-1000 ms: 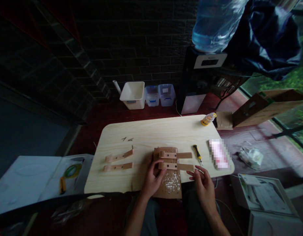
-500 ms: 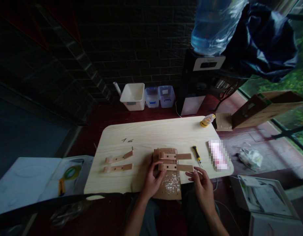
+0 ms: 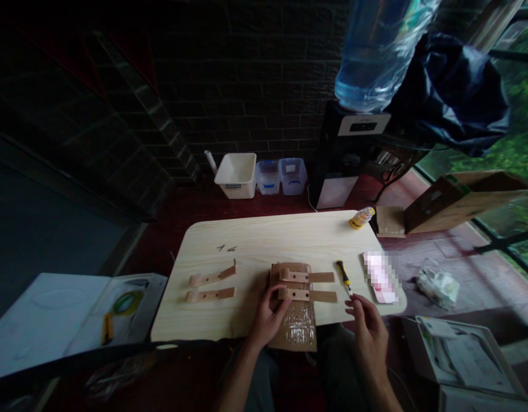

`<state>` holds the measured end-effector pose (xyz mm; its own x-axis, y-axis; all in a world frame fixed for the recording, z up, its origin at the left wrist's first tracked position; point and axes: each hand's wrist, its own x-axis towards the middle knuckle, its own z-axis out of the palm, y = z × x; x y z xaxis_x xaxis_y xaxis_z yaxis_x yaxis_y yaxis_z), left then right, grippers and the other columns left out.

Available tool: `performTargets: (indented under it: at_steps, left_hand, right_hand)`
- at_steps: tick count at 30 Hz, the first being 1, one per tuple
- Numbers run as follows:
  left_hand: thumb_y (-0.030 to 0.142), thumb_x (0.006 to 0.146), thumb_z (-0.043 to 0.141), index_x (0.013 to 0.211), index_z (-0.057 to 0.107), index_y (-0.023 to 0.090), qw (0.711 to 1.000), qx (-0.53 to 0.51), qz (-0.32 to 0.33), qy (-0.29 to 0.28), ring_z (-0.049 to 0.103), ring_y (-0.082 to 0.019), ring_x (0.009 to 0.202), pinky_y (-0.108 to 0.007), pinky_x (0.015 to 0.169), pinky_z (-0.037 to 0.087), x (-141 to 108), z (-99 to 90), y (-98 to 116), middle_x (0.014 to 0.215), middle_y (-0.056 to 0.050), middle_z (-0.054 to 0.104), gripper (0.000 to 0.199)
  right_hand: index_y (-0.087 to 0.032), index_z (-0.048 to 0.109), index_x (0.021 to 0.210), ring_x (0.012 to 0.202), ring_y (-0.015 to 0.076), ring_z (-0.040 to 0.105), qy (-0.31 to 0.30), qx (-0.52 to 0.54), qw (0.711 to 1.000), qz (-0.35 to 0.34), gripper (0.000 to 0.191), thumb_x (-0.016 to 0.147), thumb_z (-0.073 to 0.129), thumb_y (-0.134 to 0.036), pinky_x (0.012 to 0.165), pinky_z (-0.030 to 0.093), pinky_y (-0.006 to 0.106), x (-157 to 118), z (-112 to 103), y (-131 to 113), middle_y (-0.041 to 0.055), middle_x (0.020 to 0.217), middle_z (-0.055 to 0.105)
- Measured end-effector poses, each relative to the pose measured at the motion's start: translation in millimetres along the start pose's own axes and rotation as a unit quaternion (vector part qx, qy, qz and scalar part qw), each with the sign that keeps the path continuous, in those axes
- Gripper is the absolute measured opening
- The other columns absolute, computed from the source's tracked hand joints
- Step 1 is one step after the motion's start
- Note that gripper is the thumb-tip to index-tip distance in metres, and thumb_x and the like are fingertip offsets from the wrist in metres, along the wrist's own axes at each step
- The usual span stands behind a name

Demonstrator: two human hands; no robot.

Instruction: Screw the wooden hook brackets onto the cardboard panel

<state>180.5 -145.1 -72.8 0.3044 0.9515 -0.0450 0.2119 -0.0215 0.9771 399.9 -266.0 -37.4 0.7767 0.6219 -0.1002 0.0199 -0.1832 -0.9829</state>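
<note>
A tape-covered cardboard piece (image 3: pixel 300 332) lies across the table's near edge, with two wooden strip pieces on it. Each has a rounded left end, dark holes and a flat strip running to the right. My left hand (image 3: pixel 269 317) grips the rounded end of the nearer wooden piece (image 3: pixel 304 295), thumb in front and fingers behind. The farther wooden piece (image 3: pixel 294 276) lies parallel just beyond. My right hand (image 3: pixel 369 329) is at the tip of a yellow-black screwdriver (image 3: pixel 343 274), fingers slightly bent and apart; whether they touch it is unclear.
Two similar wooden pieces (image 3: pixel 212 294) and several small dark screws (image 3: pixel 226 248) lie on the left of the table (image 3: pixel 268 234). A blurred-out pink item (image 3: pixel 380 277) and a yellow-based clear bottle (image 3: pixel 361 218) are on the right. Bins (image 3: pixel 237 186) and a water dispenser (image 3: pixel 336 189) stand behind.
My right hand has moved right, from the end of the nearer wooden piece to the screwdriver's tip. My left hand stays on the same piece. The view has shifted slightly.
</note>
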Motion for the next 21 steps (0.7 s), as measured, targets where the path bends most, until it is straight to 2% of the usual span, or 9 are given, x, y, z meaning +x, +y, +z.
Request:
performTargets:
  at_steps: [2, 4, 6, 8, 10, 16, 21]
  left_hand:
    - [0.042, 0.088, 0.068, 0.116, 0.064, 0.024, 1.000, 0.000, -0.003, 0.003, 0.062, -0.026, 0.118, -0.042, 0.106, 0.047, 0.2, -0.1, 0.6, 0.121, -0.007, 0.068, 0.034]
    - [0.044, 0.086, 0.069, 0.115, 0.064, 0.024, 1.000, 0.001, -0.006, 0.010, 0.063, -0.026, 0.117, -0.043, 0.106, 0.047, 0.4, 0.1, 1.2, 0.120, -0.007, 0.068, 0.035]
    - [0.044, 0.086, 0.069, 0.114, 0.065, 0.024, 1.000, -0.001, -0.005, 0.014, 0.064, -0.026, 0.116, -0.043, 0.106, 0.048, 0.5, 0.3, 1.5, 0.119, -0.007, 0.069, 0.035]
    - [0.044, 0.087, 0.069, 0.115, 0.065, 0.024, 1.000, -0.008, 0.001, 0.014, 0.064, -0.026, 0.116, -0.042, 0.105, 0.049, 0.5, 0.3, 1.3, 0.119, -0.007, 0.069, 0.035]
    - [0.043, 0.087, 0.069, 0.115, 0.065, 0.024, 1.000, -0.011, 0.010, 0.013, 0.064, -0.026, 0.116, -0.042, 0.104, 0.049, 0.5, -0.3, 0.7, 0.119, -0.007, 0.069, 0.034]
    - [0.042, 0.085, 0.072, 0.112, 0.066, 0.024, 1.000, 0.006, 0.008, 0.003, 0.065, -0.025, 0.111, -0.041, 0.103, 0.050, 1.3, -2.9, -2.3, 0.115, -0.006, 0.069, 0.034]
    - [0.040, 0.082, 0.074, 0.109, 0.069, 0.025, 0.999, 0.032, 0.028, -0.004, 0.065, -0.025, 0.110, -0.042, 0.103, 0.050, 2.5, -4.9, -3.8, 0.114, -0.007, 0.068, 0.031]
  right_hand:
    - [-0.020, 0.071, 0.111, 0.089, 0.0265, 0.069, 0.008, -0.047, 0.997, -0.053, 0.040, 0.089, 0.063, -0.053, 0.069, 0.057, 0.038, 3.4, -6.3, -10.3, 0.0118, 0.106, 0.073]
    - [-0.023, 0.072, 0.110, 0.097, 0.0278, 0.067, -0.013, -0.080, 0.989, -0.120, 0.034, 0.090, 0.063, -0.048, 0.078, 0.056, 0.040, 6.0, -8.2, -22.5, 0.0117, 0.110, 0.072]
    - [-0.024, 0.073, 0.109, 0.103, 0.0285, 0.065, -0.043, -0.099, 0.978, -0.177, 0.028, 0.092, 0.062, -0.043, 0.086, 0.054, 0.043, 7.5, -4.8, -34.1, 0.0109, 0.110, 0.071]
    - [-0.026, 0.072, 0.110, 0.104, 0.0280, 0.065, -0.068, -0.107, 0.971, -0.204, 0.025, 0.093, 0.060, -0.039, 0.091, 0.053, 0.045, 8.4, 2.5, -42.6, 0.0102, 0.110, 0.071]
    - [-0.026, 0.071, 0.113, 0.102, 0.0274, 0.065, -0.079, -0.104, 0.971, -0.201, 0.026, 0.094, 0.059, -0.039, 0.091, 0.053, 0.046, 9.3, 10.6, -46.8, 0.0100, 0.110, 0.070]
    - [-0.023, 0.069, 0.112, 0.099, 0.0273, 0.066, -0.051, -0.075, 0.986, -0.139, 0.029, 0.092, 0.061, -0.043, 0.087, 0.054, 0.044, 10.0, 21.3, -39.4, 0.0115, 0.111, 0.071]
    - [-0.022, 0.068, 0.110, 0.098, 0.0268, 0.067, -0.089, -0.070, 0.989, -0.097, 0.030, 0.092, 0.061, -0.045, 0.085, 0.054, 0.040, 2.7, 18.7, -23.1, 0.0123, 0.113, 0.071]
